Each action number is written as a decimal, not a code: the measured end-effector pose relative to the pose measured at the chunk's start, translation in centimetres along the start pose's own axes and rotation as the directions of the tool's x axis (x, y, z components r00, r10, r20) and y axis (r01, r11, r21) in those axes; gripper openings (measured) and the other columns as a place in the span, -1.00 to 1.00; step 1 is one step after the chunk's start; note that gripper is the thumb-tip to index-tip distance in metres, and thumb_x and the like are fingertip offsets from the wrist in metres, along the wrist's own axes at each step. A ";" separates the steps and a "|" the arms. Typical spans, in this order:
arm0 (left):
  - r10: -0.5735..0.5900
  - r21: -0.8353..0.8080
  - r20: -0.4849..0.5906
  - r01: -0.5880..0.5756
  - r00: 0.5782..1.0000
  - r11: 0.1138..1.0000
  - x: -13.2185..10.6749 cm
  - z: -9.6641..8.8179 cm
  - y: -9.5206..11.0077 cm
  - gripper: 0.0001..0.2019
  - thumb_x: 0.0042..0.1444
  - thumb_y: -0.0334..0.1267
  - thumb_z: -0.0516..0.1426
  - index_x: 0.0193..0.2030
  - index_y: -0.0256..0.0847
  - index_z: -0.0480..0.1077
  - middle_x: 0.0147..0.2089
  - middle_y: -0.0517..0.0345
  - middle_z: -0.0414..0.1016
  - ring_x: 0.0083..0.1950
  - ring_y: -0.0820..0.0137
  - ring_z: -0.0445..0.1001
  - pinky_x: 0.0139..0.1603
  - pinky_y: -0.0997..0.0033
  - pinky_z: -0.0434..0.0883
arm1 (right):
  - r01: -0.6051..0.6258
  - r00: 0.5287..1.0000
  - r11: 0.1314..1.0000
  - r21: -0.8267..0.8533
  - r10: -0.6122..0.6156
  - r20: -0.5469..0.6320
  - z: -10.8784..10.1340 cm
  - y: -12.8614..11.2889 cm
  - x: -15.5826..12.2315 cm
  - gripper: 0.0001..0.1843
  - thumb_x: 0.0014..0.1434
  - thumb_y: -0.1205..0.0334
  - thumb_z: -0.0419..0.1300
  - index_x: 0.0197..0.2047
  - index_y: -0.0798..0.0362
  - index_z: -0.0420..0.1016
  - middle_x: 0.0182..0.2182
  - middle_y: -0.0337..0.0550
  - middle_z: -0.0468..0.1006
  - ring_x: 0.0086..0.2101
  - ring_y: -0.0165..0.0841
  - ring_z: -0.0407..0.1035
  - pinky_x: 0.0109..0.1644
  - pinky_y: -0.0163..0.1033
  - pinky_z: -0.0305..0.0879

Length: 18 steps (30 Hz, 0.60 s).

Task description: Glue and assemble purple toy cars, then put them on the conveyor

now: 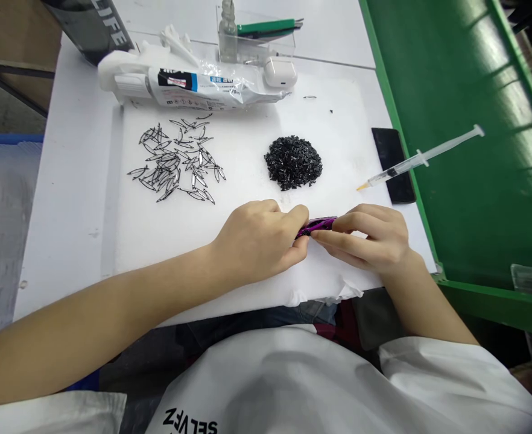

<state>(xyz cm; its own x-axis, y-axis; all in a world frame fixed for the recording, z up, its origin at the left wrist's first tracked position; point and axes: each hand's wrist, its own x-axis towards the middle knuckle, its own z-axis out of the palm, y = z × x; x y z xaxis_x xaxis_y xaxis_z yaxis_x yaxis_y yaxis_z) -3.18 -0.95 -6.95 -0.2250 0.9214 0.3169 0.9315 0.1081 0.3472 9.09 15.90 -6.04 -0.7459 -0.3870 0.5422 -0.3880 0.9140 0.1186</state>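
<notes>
Presently, we find both hands occupied with one small purple piece (320, 224), located near the front edge of the white mat (243, 172), between the two sets of fingers. The left hand (263, 242) is closed on its left end, thumb and forefinger pinching it. The right hand (374, 236) has its fingers at the other end, one lying over the piece and another against its near side; we record this as a grip too, though the fingers hide part of the contact. Dark areas show on the piece; what they are we cannot tell.

We judge the step in hand to be close fingertip work on this piece. In our opinion, the next move calls for a firm left pinch and small, careful shifts of the right fingertips, without bending the piece.

Beyond the hands we note a heap of tiny black chips (293, 161) and, to its left, a loose scatter of dark-outlined slivers (166, 166), neither touched by a hand. At the right, a syringe (422, 158) lies across a dark phone (385, 149), its orange tip over the mat.
</notes>
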 end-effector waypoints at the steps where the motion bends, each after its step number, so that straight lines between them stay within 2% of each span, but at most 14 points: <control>1: 0.000 0.002 -0.001 0.000 1.000 1.000 0.0 0.0 0.0 -0.78 0.11 -0.23 -0.01 -0.28 -0.24 0.42 -0.54 0.13 0.40 -0.44 0.34 0.42 -0.45 0.41 0.31 | 0.014 1.000 1.000 -0.017 -0.014 0.011 0.0 0.1 0.0 -0.82 0.01 0.39 0.27 -0.28 -0.01 0.47 -0.60 -0.31 0.39 -0.60 -0.53 0.17 -0.57 -0.40 0.14; 5: 0.005 -0.001 0.004 -0.005 1.000 1.000 0.0 0.0 0.0 -0.79 0.11 -0.23 -0.01 -0.28 -0.24 0.42 -0.54 0.14 0.39 -0.44 0.35 0.42 -0.45 0.41 0.30 | 0.097 0.994 0.994 -0.049 -0.094 0.053 -0.3 0.8 0.3 -0.81 0.03 0.42 0.24 -0.28 -0.04 0.48 -0.60 -0.33 0.38 -0.59 -0.54 0.17 -0.57 -0.40 0.12; 10: 0.013 -0.009 0.025 -0.013 1.000 1.000 0.1 0.0 -0.1 -0.78 0.13 -0.24 -0.03 -0.28 -0.24 0.41 -0.53 0.14 0.39 -0.43 0.34 0.43 -0.46 0.41 0.29 | 0.226 0.972 0.974 0.021 -0.227 0.068 -0.3 2.3 1.1 -0.82 0.04 0.43 0.23 -0.29 -0.04 0.46 -0.58 -0.32 0.40 -0.59 -0.53 0.18 -0.58 -0.37 0.10; 13: 0.024 0.000 0.021 -0.024 0.999 1.000 0.1 0.1 -0.2 -0.79 0.13 -0.24 -0.03 -0.30 -0.24 0.40 -0.54 0.15 0.38 -0.43 0.35 0.42 -0.47 0.42 0.27 | 0.223 0.972 0.973 0.062 -0.227 0.062 0.1 2.8 1.1 -0.85 0.06 0.39 0.24 -0.32 -0.07 0.45 -0.57 -0.33 0.41 -0.58 -0.52 0.19 -0.58 -0.36 0.09; 18: 0.045 0.014 0.007 -0.045 0.999 0.999 0.1 0.1 -0.1 -0.80 0.12 -0.24 -0.03 -0.31 -0.25 0.38 -0.55 0.17 0.39 -0.43 0.36 0.41 -0.47 0.42 0.26 | 0.150 0.985 0.981 0.122 -0.159 0.068 0.3 2.7 0.3 -0.81 0.08 0.38 0.20 -0.28 -0.13 0.43 -0.55 -0.34 0.39 -0.59 -0.53 0.19 -0.56 -0.36 0.11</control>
<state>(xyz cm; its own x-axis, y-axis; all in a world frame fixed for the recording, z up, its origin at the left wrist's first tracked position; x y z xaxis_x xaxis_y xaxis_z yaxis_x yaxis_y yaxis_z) -3.29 -0.87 -7.06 -0.1810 0.9279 0.3260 0.9445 0.0716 0.3206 7.65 18.19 -5.79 -0.7098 -0.5349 0.4583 -0.5586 0.8238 0.0964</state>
